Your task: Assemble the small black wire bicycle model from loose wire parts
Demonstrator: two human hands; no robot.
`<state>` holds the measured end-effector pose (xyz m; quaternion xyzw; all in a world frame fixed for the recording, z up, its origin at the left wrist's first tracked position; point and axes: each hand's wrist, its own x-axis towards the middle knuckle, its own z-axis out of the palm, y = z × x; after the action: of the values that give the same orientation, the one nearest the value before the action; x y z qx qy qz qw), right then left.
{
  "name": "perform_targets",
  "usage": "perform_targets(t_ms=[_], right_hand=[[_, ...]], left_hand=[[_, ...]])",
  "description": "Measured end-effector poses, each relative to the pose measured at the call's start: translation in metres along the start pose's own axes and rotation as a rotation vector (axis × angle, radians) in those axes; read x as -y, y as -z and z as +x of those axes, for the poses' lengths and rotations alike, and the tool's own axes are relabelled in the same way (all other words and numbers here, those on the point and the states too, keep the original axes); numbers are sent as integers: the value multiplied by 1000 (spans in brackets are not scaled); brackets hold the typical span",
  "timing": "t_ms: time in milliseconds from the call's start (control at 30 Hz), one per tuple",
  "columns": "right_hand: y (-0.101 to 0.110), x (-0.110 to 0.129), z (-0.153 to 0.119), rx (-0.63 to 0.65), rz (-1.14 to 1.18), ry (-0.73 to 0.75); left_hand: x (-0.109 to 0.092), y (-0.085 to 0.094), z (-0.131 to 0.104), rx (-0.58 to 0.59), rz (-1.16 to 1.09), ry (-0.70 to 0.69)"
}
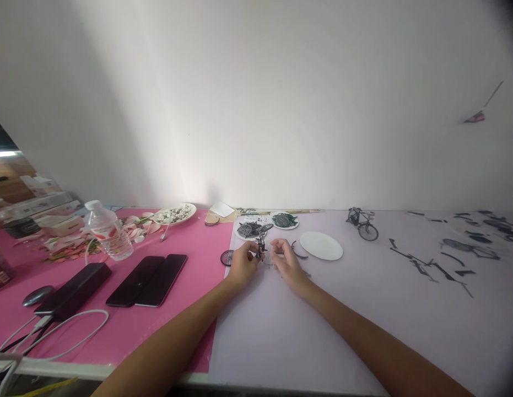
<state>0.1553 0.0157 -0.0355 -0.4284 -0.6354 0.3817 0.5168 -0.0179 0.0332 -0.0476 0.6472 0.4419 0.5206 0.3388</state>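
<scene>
My left hand (242,266) pinches a small dark model bicycle (261,246) between thumb and fingers, above the pale table sheet. Just to its right, my right hand (290,266) has its fingers bent together close to the model; what its fingertips hold is too small to make out. A loose black model wheel (227,257) shows beside my left hand. Behind the hands, one white plate (238,234) holds dark wheels and parts, and a second plate (297,220) holds more wheels. Thin curved dark pieces (300,253) lie past my right fingers.
A bare white plate (321,245) lies to the right, with a standing model bicycle (362,224) beyond it. Flat dark parts (430,264) spread across the far right. On the pink side are two phones (146,280), a black power block (73,291), cables and a water bottle (108,231).
</scene>
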Motion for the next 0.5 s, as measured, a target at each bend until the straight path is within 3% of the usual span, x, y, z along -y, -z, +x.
perform_targets(t_ms=[500], right_hand=[[1,-4,2,-30,-95,36]], left_hand=[[2,-1,0,-10,4,-1]])
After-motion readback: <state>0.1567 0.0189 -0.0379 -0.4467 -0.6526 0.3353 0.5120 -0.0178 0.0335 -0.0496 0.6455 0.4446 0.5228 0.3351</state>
